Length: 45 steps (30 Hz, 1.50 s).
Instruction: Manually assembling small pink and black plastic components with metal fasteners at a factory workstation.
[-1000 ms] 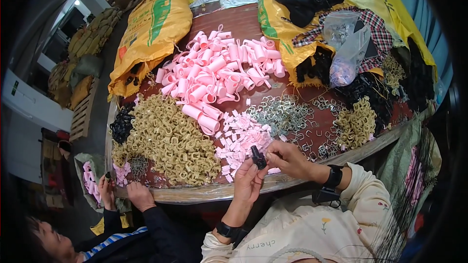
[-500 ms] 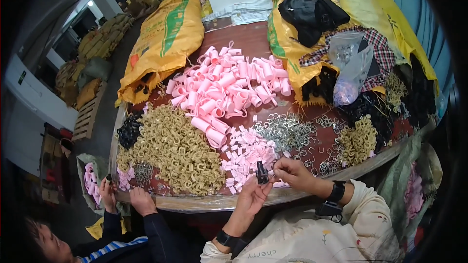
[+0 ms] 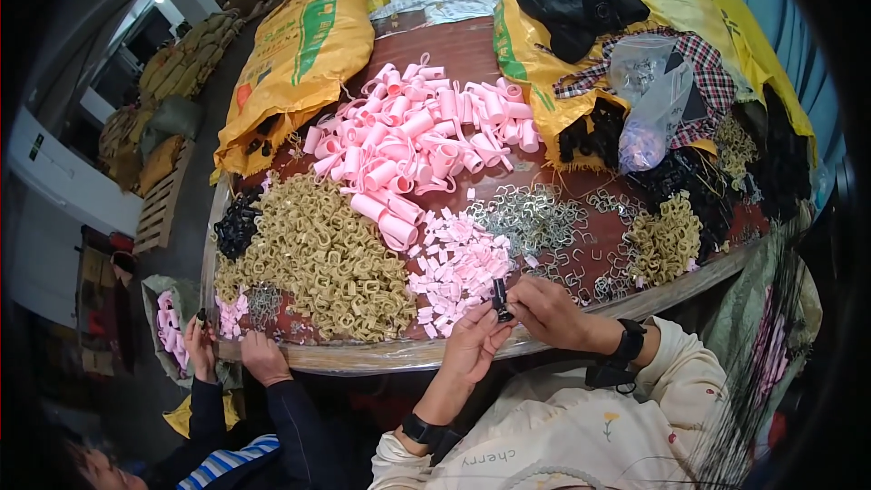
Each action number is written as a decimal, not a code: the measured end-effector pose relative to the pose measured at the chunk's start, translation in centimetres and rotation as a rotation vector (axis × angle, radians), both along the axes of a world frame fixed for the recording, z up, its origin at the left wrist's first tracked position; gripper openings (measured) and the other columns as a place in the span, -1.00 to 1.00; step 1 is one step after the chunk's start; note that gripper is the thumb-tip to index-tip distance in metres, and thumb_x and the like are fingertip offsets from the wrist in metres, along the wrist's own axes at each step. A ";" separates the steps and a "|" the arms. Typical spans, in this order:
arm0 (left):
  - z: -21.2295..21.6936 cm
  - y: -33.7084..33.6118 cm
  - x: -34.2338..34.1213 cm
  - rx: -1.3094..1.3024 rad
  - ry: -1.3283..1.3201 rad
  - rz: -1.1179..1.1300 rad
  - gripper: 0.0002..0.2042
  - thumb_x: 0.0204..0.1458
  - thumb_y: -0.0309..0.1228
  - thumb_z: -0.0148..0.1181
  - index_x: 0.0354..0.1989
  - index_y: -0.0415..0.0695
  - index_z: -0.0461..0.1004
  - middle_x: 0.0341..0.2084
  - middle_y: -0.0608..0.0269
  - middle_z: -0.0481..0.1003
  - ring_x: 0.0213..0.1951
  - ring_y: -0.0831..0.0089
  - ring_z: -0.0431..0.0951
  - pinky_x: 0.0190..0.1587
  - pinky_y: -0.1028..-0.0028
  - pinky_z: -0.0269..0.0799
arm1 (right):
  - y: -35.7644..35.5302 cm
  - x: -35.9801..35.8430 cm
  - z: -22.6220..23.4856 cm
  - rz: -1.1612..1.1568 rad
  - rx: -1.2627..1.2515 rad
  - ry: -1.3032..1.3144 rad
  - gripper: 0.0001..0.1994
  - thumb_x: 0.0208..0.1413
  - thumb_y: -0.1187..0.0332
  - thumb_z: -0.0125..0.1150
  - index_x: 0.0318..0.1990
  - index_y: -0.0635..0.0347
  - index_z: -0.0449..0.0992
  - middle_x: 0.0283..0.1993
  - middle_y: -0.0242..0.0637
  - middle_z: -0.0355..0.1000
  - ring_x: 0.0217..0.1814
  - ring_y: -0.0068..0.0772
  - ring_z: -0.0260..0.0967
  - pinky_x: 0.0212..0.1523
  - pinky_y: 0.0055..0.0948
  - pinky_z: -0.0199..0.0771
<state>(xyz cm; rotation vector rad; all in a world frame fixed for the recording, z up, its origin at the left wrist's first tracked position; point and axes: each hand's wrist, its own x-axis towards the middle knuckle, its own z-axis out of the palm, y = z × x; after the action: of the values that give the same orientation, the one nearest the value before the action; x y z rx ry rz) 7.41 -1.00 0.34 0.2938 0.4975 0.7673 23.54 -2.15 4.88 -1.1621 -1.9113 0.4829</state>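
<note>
1. The right hand (image 3: 549,308) and left hand (image 3: 472,345) meet over the near edge of the table (image 3: 472,45), fingertips of both pinched together on a small black clip (image 3: 500,299).
2. The clip stands nearly upright, its long axis pointing away from the person, top end free above the fingers; held so, probably to leave that end open for fitting a part.
3. Just beyond it lies a heap of small pink pieces (image 3: 458,263), within easy reach.
4. To its right a scatter of metal wire clips (image 3: 531,218); to its left a mound of tan rings (image 3: 318,259).
5. Farther back, pink tubes (image 3: 417,141).
6. At the table's left edge another person's hands (image 3: 231,349) work.
</note>
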 end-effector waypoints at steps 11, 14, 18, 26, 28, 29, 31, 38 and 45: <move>0.4 -0.3 -0.1 0.054 0.196 -0.046 -0.78 -0.03 -0.51 -0.01 -0.21 -0.35 0.32 -0.35 0.13 0.43 -0.33 0.39 0.49 -0.33 0.63 0.45 | -0.7 0.2 0.0 -0.018 0.112 -0.269 -0.89 -0.27 0.48 0.03 -0.54 0.16 0.23 -0.57 -0.31 0.14 -0.53 -0.31 0.17 -0.51 -0.40 0.15; 0.4 -0.2 -0.1 0.037 0.201 -0.059 -0.78 -0.03 -0.51 -0.01 -0.21 -0.36 0.32 -0.35 0.12 0.43 -0.34 0.39 0.49 -0.34 0.63 0.45 | -0.6 0.2 -0.3 -0.003 0.143 -0.296 -0.89 -0.29 0.48 0.04 -0.55 0.15 0.23 -0.58 -0.32 0.14 -0.53 -0.32 0.17 -0.51 -0.40 0.15; 0.2 0.0 0.0 0.048 0.243 -0.076 -0.79 -0.02 -0.49 -0.03 -0.22 -0.34 0.32 -0.38 0.14 0.44 -0.34 0.38 0.49 -0.35 0.63 0.46 | -0.5 0.4 -0.7 0.023 0.158 -0.335 -0.88 -0.29 0.48 0.04 -0.55 0.15 0.23 -0.58 -0.32 0.14 -0.53 -0.32 0.17 -0.50 -0.40 0.15; 1.2 0.2 -1.8 0.057 0.197 -0.049 -0.81 -0.03 -0.53 -0.04 -0.25 -0.35 0.33 -0.42 0.12 0.44 -0.37 0.37 0.50 -0.37 0.62 0.48 | -0.1 -0.2 0.1 0.111 -0.212 -0.046 -0.89 -0.20 0.47 0.06 -0.49 0.17 0.26 -0.54 -0.30 0.18 -0.50 -0.29 0.20 -0.46 -0.39 0.18; 1.1 0.4 -3.2 0.061 0.174 -0.014 -0.82 -0.04 -0.54 -0.04 -0.26 -0.35 0.33 -0.42 0.11 0.44 -0.38 0.37 0.50 -0.37 0.62 0.48 | 0.6 -0.5 0.4 0.170 -0.464 0.125 -0.89 -0.18 0.46 0.07 -0.46 0.17 0.27 -0.53 -0.29 0.19 -0.48 -0.26 0.22 -0.44 -0.39 0.19; 0.9 0.7 -4.4 0.072 0.178 0.074 -0.83 -0.04 -0.53 -0.03 -0.27 -0.35 0.34 -0.43 0.10 0.44 -0.39 0.37 0.50 -0.37 0.62 0.47 | 1.2 -0.8 0.4 0.177 -0.463 0.120 -0.89 -0.18 0.46 0.07 -0.46 0.17 0.27 -0.53 -0.29 0.19 -0.48 -0.26 0.22 -0.44 -0.39 0.19; 0.2 0.9 -6.7 0.078 0.186 0.176 -0.83 -0.05 -0.52 -0.03 -0.29 -0.35 0.34 -0.43 0.09 0.44 -0.40 0.37 0.50 -0.37 0.61 0.47 | 2.8 -1.9 -0.2 0.275 -0.311 0.018 -0.89 -0.20 0.47 0.08 -0.46 0.17 0.28 -0.50 -0.27 0.21 -0.47 -0.24 0.22 -0.40 -0.36 0.20; -0.1 1.8 -9.3 0.041 0.393 0.567 -0.85 -0.05 -0.49 -0.01 -0.32 -0.30 0.36 -0.44 0.12 0.45 -0.39 0.40 0.49 -0.38 0.62 0.45 | 9.5 -9.2 -5.1 0.296 0.202 -0.434 -0.87 -0.17 0.37 0.04 -0.41 0.16 0.34 -0.39 -0.27 0.20 -0.37 -0.20 0.21 -0.37 -0.31 0.20; -1.8 3.8 -8.9 0.023 0.270 0.511 -0.87 -0.06 -0.54 0.01 -0.33 -0.30 0.35 -0.46 0.19 0.44 -0.35 0.39 0.49 -0.31 0.57 0.45 | 10.7 -8.5 -5.8 0.248 0.074 -0.497 -0.87 -0.16 0.38 0.01 -0.38 0.10 0.38 -0.38 -0.28 0.26 -0.30 -0.25 0.23 -0.31 -0.27 0.20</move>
<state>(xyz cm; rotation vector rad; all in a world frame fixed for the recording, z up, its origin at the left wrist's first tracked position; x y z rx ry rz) -1.53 2.80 -1.50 0.2963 0.8369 1.2384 15.05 8.57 -0.91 -1.0684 -2.4975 0.2623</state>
